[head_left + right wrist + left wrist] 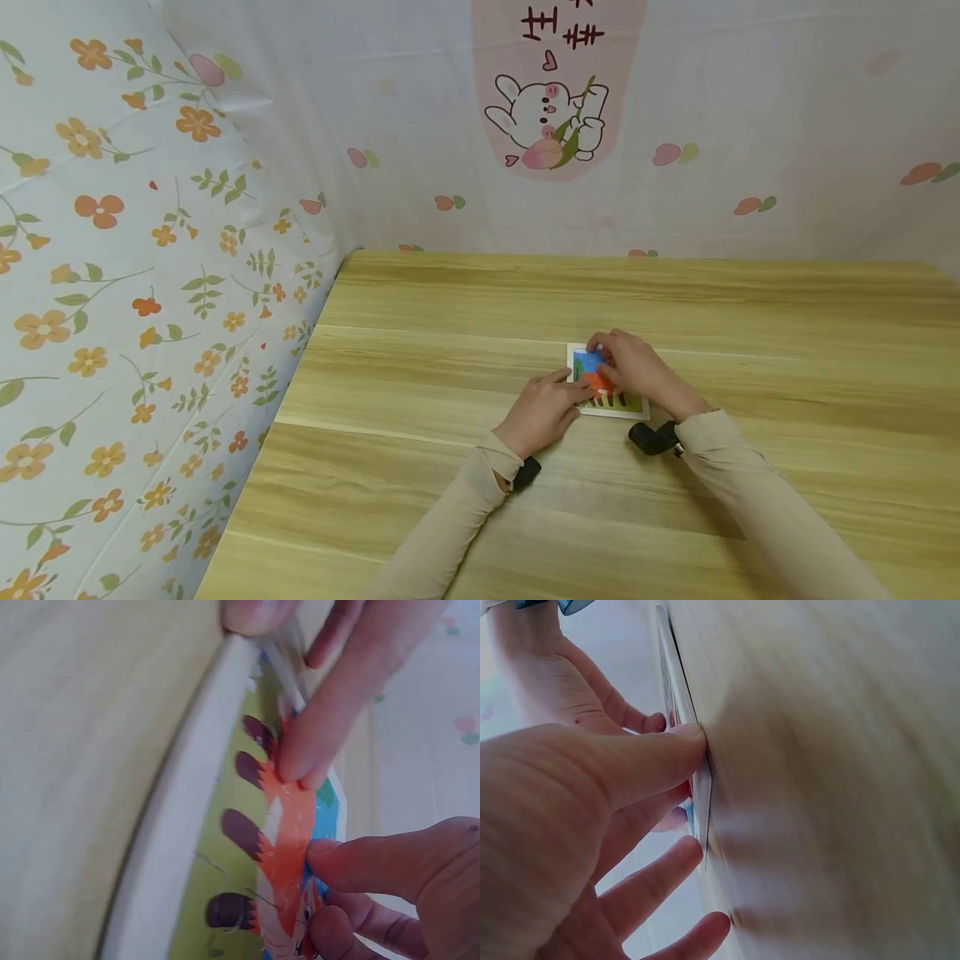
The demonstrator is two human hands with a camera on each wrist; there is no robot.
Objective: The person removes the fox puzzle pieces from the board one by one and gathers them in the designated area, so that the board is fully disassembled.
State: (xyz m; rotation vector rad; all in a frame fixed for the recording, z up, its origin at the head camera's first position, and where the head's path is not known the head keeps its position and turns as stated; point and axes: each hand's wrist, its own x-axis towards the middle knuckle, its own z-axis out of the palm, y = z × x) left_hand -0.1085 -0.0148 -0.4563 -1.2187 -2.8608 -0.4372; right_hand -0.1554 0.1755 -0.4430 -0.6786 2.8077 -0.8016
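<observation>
A small white-bordered picture puzzle (632, 412) lies on the table. Its picture (289, 832) has an orange animal with dark feet, green ground and blue sky, with curved cut lines. My left hand (542, 410) reaches in from the left, fingers extended over the picture, thumb against the near edge (703, 795). At the upper right, my right hand (637, 371) bends over the puzzle; its thumb and a finger (322, 862) pinch at a piece by the animal's face (306, 909). The fingers partly hide that piece.
The wood-grain table (420, 333) extends around the puzzle. A patterned cloth (405, 100) hangs behind it, and a flowered cloth (150, 333) stands along the left side. Black wrist devices (652, 438) sit below both hands.
</observation>
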